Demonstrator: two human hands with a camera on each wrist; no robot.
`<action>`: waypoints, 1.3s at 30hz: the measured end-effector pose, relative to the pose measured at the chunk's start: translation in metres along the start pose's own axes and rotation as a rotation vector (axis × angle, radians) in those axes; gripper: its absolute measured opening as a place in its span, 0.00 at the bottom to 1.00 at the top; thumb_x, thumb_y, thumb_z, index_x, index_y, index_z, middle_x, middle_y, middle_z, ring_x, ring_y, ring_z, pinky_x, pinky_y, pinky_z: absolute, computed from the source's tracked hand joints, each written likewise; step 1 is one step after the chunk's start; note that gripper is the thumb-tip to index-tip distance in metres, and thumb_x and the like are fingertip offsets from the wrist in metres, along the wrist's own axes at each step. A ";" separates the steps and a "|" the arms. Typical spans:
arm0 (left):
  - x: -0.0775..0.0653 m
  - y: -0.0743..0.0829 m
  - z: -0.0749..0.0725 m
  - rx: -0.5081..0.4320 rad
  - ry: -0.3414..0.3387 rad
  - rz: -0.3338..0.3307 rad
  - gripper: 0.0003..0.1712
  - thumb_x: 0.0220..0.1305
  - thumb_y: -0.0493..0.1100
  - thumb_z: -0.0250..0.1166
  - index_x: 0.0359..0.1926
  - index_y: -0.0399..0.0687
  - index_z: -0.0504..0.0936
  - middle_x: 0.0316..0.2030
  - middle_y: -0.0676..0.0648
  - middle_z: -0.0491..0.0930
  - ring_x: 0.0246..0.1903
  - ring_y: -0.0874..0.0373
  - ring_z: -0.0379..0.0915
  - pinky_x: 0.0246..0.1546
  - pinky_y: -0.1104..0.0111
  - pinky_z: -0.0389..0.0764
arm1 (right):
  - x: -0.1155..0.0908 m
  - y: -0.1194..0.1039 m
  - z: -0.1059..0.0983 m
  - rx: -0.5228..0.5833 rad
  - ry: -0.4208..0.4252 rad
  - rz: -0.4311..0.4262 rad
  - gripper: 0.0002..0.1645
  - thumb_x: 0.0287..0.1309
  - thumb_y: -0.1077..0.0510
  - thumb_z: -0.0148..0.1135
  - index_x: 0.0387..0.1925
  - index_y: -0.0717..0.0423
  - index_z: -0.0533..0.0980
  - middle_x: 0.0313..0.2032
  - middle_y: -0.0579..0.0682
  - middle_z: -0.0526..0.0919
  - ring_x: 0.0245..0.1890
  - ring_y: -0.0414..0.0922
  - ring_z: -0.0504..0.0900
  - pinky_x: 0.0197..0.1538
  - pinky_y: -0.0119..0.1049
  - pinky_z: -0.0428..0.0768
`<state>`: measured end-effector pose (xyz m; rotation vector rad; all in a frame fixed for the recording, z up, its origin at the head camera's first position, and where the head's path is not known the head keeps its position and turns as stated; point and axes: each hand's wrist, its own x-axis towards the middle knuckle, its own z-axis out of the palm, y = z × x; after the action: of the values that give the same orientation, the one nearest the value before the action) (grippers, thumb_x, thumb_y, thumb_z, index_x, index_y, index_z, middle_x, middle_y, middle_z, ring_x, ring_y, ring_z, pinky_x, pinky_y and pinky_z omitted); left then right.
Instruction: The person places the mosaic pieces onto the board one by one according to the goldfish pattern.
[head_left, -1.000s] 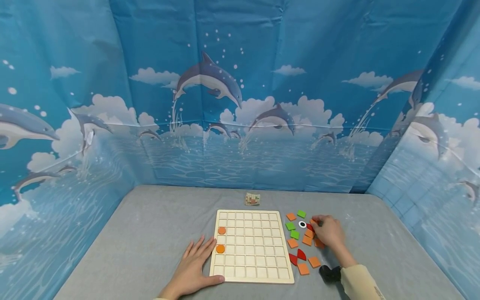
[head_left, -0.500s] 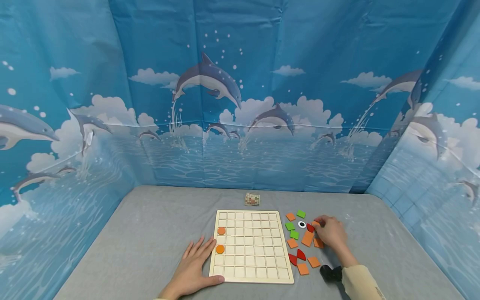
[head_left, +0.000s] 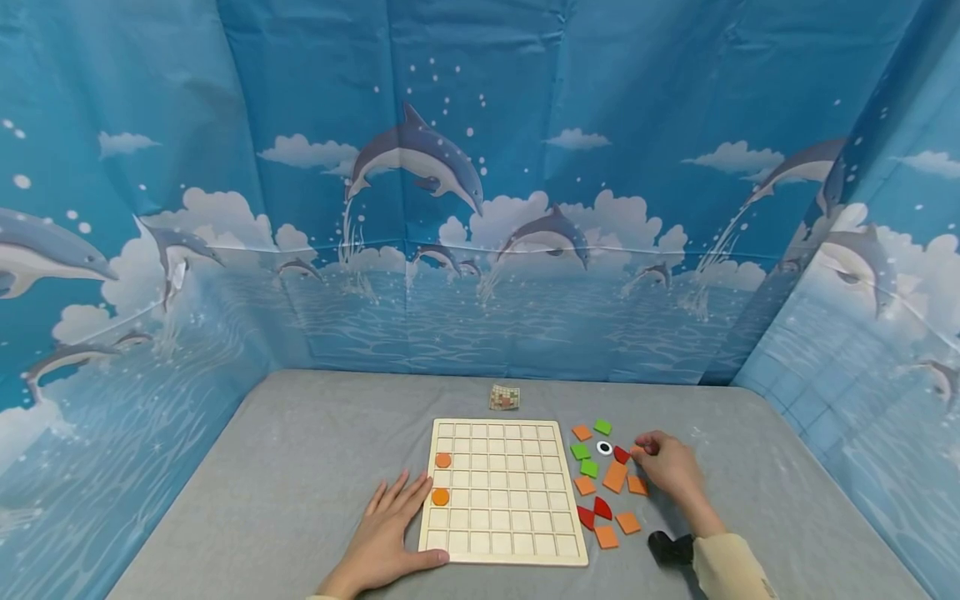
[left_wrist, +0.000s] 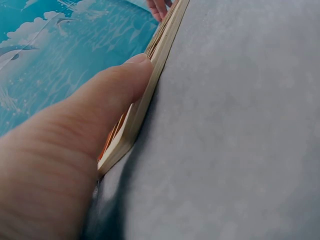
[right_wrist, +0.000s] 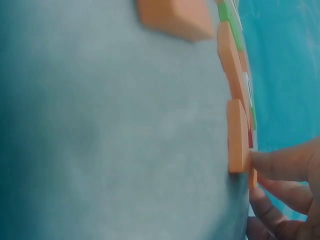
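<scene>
A pale wooden grid board [head_left: 502,522] lies on the table, two orange rounded pieces [head_left: 440,497] in its leftmost column. My left hand [head_left: 386,529] rests spread at the board's left side. Its thumb [left_wrist: 122,80] lies over the near edge in the left wrist view. To the right of the board, my right hand [head_left: 675,471] pinches a small orange tile [right_wrist: 253,177] between thumb and fingers, low at the table. A red quarter-round piece [head_left: 622,455] lies just left of that tile, and another orange tile [head_left: 637,485] is just below the hand.
Several orange tiles [head_left: 615,477], green tiles [head_left: 589,469] and red quarter-round pieces [head_left: 603,508] lie right of the board, with a white ring-shaped piece [head_left: 604,448] among them. A small patterned card [head_left: 505,397] lies behind the board. A black object [head_left: 667,548] is at my right wrist.
My right hand has shifted slightly right with the orange tile, away from the other pieces, uncovering the red piece and an orange tile. The left hand and board stay put.
</scene>
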<state>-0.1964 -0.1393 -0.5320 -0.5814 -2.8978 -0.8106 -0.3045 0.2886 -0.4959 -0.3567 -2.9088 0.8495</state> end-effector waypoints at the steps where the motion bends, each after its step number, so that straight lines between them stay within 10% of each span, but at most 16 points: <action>1: 0.000 0.000 0.000 -0.001 0.001 0.001 0.58 0.48 0.77 0.60 0.72 0.49 0.59 0.69 0.49 0.58 0.70 0.44 0.43 0.64 0.44 0.38 | 0.000 -0.001 -0.001 -0.005 -0.005 0.000 0.14 0.57 0.60 0.64 0.43 0.66 0.78 0.33 0.58 0.78 0.29 0.50 0.72 0.28 0.39 0.73; 39: 0.001 -0.003 0.002 0.011 -0.015 -0.009 0.58 0.47 0.79 0.57 0.72 0.51 0.58 0.70 0.51 0.56 0.70 0.47 0.41 0.65 0.46 0.37 | -0.016 0.010 -0.020 0.002 -0.086 0.064 0.16 0.54 0.52 0.68 0.34 0.62 0.75 0.23 0.51 0.73 0.22 0.46 0.69 0.23 0.36 0.67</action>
<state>-0.1988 -0.1400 -0.5352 -0.5767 -2.9187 -0.7940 -0.2839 0.3029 -0.4845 -0.4255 -2.9902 0.8989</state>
